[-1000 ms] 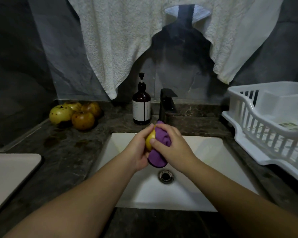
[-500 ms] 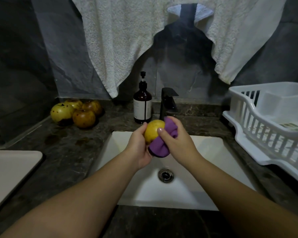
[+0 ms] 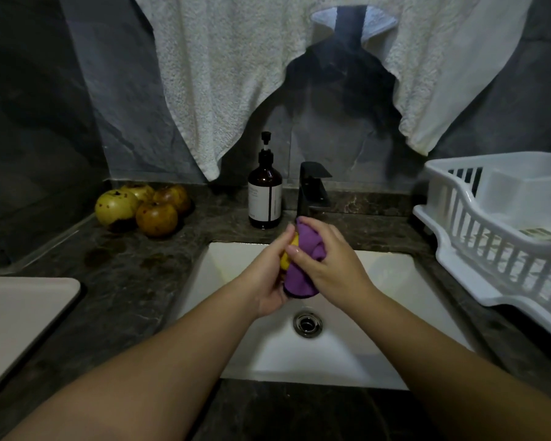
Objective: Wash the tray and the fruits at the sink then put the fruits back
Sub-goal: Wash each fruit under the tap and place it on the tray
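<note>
Fruit (yellow) gripped by left hand, right hand pressing purple cloth.

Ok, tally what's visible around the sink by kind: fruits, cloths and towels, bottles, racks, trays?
Fruits: 5, with 4 on the counter and 1 yellow fruit in the hands
Cloths and towels: 2, the purple cloth and the white towel
Bottles: 1
Racks: 1
Trays: 1
Total: 10

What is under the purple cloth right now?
A yellow fruit, held by the left hand; only a sliver shows. The purple cloth and right hand cover the rest.
</note>
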A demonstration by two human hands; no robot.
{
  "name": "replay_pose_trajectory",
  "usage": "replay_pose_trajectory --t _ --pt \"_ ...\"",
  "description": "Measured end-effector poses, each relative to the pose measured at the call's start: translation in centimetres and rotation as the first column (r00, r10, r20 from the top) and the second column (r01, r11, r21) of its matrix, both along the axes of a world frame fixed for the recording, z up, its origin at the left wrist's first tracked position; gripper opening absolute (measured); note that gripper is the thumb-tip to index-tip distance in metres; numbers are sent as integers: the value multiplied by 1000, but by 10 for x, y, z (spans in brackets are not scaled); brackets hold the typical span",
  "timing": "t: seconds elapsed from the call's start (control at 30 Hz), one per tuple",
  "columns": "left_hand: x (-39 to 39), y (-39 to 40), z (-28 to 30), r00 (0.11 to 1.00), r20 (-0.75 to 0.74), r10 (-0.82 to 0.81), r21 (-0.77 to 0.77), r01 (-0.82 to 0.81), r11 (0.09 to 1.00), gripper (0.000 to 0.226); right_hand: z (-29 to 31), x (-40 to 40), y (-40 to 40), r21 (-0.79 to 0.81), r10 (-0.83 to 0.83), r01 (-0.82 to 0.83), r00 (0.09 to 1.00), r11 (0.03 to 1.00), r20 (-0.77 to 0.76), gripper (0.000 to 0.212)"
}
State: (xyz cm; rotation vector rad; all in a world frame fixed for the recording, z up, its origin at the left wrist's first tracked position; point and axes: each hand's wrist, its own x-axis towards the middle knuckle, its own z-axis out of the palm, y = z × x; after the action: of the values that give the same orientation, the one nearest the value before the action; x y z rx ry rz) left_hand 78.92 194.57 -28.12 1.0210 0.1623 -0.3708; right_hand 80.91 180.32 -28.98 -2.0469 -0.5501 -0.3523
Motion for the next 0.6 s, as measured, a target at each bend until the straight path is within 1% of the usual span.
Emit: replay_pose_trajectory --t 0.03,0.1,0.17,0.2,0.23,0.27,0.3,0.37,0.43,0.47,0.53,0.57,0.6 --pt "2 0 0 999 13 30 7 -30 1000 62 0 1 -1 45 5 -3 999 999 -34 67" --pt "4 1 0 997 7 80 -35 -80 996 61 -1 4 -1 103 -13 24 995 994 -101 63" --pt "1 -1 0 999 -12 34 -48 -35 998 59 -1 1 0 18 -22 23 998 1000 -53 67" --pt "0 -2 -1 1000 -13 2 -17 -2 1000 58 -1 0 1 -45 -13 13 1000 999 -8 69" --pt "-1 -3 -1 1000 -5 1 31 0 1000 57 0 1 1 -75 4 -3 1000 997 14 70" --pt "0 -2 -2 1000 9 17 71 -18 997 57 0 3 0 -59 11 -11 1000 998 -4 68" --pt "0 -2 -1 998 37 44 88 -47 995 58 0 4 -2 18 13 -12 998 1000 -56 66" --pt "1 -2 1 994 48 96 19 -97 995 62 1 8 -5 146 6 15 991 989 -136 62" --pt "0 -2 1 999 17 48 -54 -47 997 68 0 4 -4 129 6 7 995 992 -100 61" --pt "1 -2 -1 1000 8 -1 -39 1 999 70 0 2 -3 82 4 1 998 997 -56 62" --pt "0 -2 -1 1000 19 -13 25 13 1000 67 1 2 -3 15 19 -19 1000 1000 -5 65" --pt "1 0 -1 999 37 9 41 -11 999 64 0 3 -3 36 33 -32 999 999 -30 64" --pt "3 1 -1 998 54 45 41 -47 998 62 1 4 -5 90 36 -30 997 996 -64 62"
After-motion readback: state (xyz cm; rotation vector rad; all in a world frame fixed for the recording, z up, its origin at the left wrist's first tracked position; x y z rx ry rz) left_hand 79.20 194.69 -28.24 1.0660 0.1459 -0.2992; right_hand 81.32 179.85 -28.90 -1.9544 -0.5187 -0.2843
